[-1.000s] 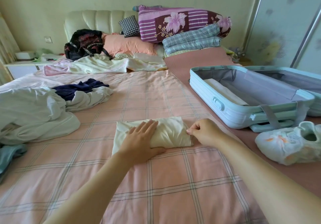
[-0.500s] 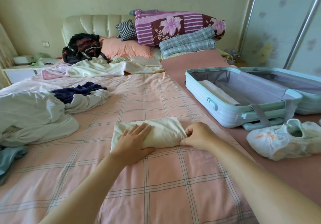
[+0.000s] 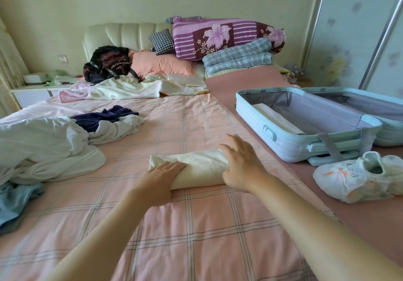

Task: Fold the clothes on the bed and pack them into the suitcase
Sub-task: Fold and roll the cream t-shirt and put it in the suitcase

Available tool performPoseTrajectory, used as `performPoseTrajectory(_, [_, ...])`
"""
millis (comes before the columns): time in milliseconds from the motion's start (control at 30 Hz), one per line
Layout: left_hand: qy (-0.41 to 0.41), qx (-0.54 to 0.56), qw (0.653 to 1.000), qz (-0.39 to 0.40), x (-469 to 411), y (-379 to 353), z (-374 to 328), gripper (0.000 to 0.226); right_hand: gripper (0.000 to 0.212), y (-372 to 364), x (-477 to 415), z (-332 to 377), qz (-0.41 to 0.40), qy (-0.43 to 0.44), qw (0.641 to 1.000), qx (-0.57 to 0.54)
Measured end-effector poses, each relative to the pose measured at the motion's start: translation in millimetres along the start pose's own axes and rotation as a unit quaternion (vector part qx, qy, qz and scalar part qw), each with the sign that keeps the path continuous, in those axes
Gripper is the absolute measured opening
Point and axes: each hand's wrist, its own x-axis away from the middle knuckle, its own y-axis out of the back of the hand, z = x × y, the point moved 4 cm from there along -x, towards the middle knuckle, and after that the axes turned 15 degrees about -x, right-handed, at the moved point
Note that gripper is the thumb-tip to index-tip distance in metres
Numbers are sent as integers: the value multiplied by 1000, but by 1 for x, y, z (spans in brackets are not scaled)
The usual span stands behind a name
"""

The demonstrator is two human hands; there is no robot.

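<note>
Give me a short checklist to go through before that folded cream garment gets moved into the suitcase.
1. Bundle tidy: ok. The folded cream garment lies compact, with no loose ends showing.
2. Grip on it: not ok. The left hand lies flat on it and the right hand rests spread-fingered on its right end. Neither holds it.
3. Suitcase open: ok.
4. Room inside: ok. Only a white folded item lies along the near wall.
5. Path clear: probably ok. The white sneaker sits off to the side.
6. Other clothes folded: not ok. The white and navy heap is still rumpled.
</note>
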Motion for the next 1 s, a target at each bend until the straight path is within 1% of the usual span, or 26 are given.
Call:
performPoseTrajectory(33, [1, -4, 1000, 5, 1, 2, -1, 81, 87, -7, -3, 10, 25, 35, 999, -3])
performPoseTrajectory(67, [4, -5, 1000, 3, 1, 3, -2, 80, 95, -19, -6, 18, 66, 50, 997, 8])
performPoseTrajectory(133, [27, 14, 999, -13, 2, 3, 2, 72, 105, -43, -10, 21, 142, 30, 989, 37])
performPoseTrajectory(167, [37, 34, 998, -30, 3, 3, 6, 65, 104, -50, -11, 18, 153, 10, 988, 33])
performPoseTrajectory(200, [43, 61, 996, -54, 3, 4, 10, 56, 97, -52, -13, 14, 140, -8, 990, 16])
performPoseTrajectory(233, [48, 97, 991, -80, 4, 6, 15, 48, 88, -51, -16, 8, 108, -17, 994, -4])
performPoseTrajectory(267, [55, 132, 984, -106, 5, 7, 21, 44, 76, -46, -18, 4, 71, -17, 997, -15])
performPoseTrajectory(333, [85, 181, 969, -147, 9, 17, 33, 37, 50, -35, -24, -4, 22, -41, 998, -47])
performPoseTrajectory(367, [112, 196, 961, -161, 12, 25, 37, 33, 37, -26, -25, -7, 5, -59, 994, -93])
performPoseTrajectory(400, [142, 209, 951, -180, 15, 35, 42, 30, 24, -18, -28, -11, -11, -75, 984, -162])
performPoseTrajectory(433, [174, 225, 937, -201, 19, 45, 47, 27, 13, -8, -28, -12, -32, -82, 967, -240])
performPoseTrajectory(467, [203, 251, 919, -225, 23, 56, 51, 28, 10, 3, -29, -13, -55, -94, 944, -310])
performPoseTrajectory(533, [241, 339, 872, -257, 27, 73, 60, 36, 11, 24, -26, -11, -94, -114, 885, -441])
performPoseTrajectory(600, [250, 428, 834, -242, 29, 84, 65, 41, 24, 37, -25, -11, -109, -150, 815, -550])
performPoseTrajectory(633, [251, 458, 825, -218, 29, 87, 65, 41, 30, 37, -25, -12, -108, -174, 789, -579])
performPoseTrajectory(667, [256, 468, 824, -191, 28, 85, 65, 40, 33, 35, -26, -14, -105, -194, 782, -582])
performPoseTrajectory(700, [264, 460, 832, -162, 27, 81, 64, 41, 35, 32, -27, -15, -105, -208, 799, -555])
performPoseTrajectory(767, [296, 394, 865, -93, 24, 60, 63, 46, 42, 17, -29, -21, -106, -220, 867, -434])
performPoseTrajectory(800, [315, 350, 881, -48, 23, 47, 62, 49, 50, 6, -28, -24, -94, -232, 900, -356])
performPoseTrajectory(833, [329, 293, 898, 3, 23, 34, 61, 53, 59, -2, -25, -22, -72, -242, 927, -276])
performPoseTrajectory(867, [333, 221, 916, 46, 23, 23, 60, 56, 64, -9, -23, -20, -56, -232, 949, -205])
performPoseTrajectory(900, [324, 152, 932, 65, 21, 16, 58, 56, 64, -13, -23, -13, -48, -191, 969, -148])
performPoseTrajectory(933, [306, 104, 945, 56, 17, 14, 55, 54, 62, -14, -24, -3, -44, -126, 985, -109])
performPoseTrajectory(967, [285, 87, 954, 24, 12, 18, 49, 51, 60, -14, -25, 10, -39, -54, 993, -92])
performPoseTrajectory(1000, [261, 93, 961, -13, 7, 23, 42, 50, 58, -17, -26, 21, -19, 1, 996, -82])
